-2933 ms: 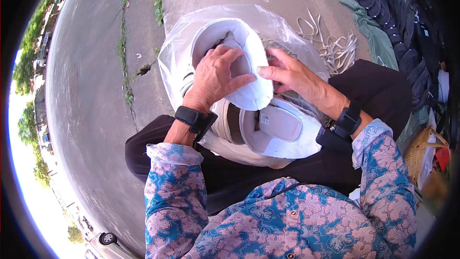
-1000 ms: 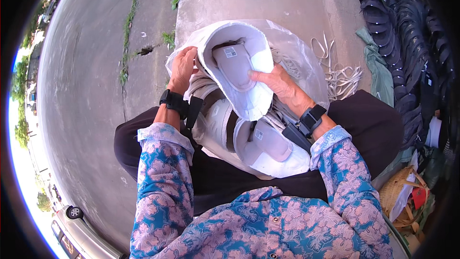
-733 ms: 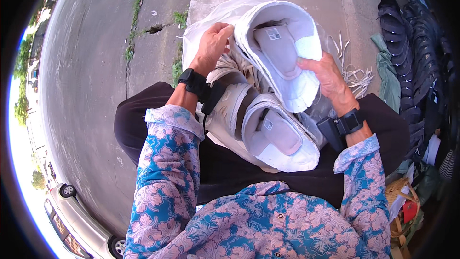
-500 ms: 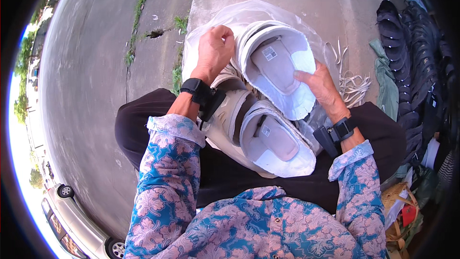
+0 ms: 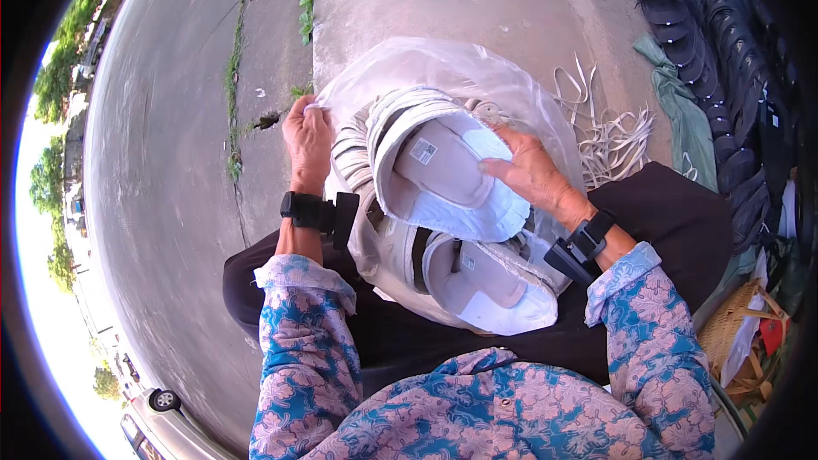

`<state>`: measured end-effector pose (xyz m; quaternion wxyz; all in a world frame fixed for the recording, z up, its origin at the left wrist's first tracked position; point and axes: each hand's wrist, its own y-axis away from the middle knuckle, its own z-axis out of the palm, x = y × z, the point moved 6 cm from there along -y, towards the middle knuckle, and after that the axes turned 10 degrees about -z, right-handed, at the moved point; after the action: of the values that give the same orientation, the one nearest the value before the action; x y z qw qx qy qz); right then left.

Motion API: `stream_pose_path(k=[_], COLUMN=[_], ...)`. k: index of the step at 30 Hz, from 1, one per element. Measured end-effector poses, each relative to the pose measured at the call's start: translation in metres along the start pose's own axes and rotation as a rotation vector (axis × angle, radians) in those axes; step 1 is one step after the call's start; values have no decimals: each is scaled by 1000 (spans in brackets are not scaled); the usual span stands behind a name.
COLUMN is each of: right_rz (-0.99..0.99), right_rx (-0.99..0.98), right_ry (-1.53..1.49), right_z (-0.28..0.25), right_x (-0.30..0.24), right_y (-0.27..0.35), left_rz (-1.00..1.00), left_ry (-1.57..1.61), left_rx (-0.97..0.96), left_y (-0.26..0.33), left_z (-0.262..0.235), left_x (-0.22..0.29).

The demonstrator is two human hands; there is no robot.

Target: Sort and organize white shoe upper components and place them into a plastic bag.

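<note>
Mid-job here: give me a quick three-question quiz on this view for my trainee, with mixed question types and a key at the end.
1. True or false: the right hand rests on the upper white shoe.
2. What does the left hand grip? A) the clear plastic bag's edge B) the white laces C) the woven basket
3. Fill in: the lower white shoe lies on the person's ____.

Key
1. True; the fingers lie across its opening.
2. A; it pinches the edge of the clear plastic bag, while the white laces lie on the concrete ground and the woven basket stands at the right.
3. lap.
</note>
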<state>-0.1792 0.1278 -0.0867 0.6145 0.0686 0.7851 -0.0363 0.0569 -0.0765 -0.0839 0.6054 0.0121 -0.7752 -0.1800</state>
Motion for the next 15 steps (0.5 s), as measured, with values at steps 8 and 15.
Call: stream_pose_path(k=[8, 15], right_rz=[-65, -123], right_rx=[-15, 23], right_ry=[381, 436], right_z=[25, 36], right_x=[16, 21], right_y=[3, -2], left_rz=[-3, 158], left_ry=[208, -184], left_rx=[-95, -261], left_y=[52, 87], left_z=[22, 61], left_x=[42, 37])
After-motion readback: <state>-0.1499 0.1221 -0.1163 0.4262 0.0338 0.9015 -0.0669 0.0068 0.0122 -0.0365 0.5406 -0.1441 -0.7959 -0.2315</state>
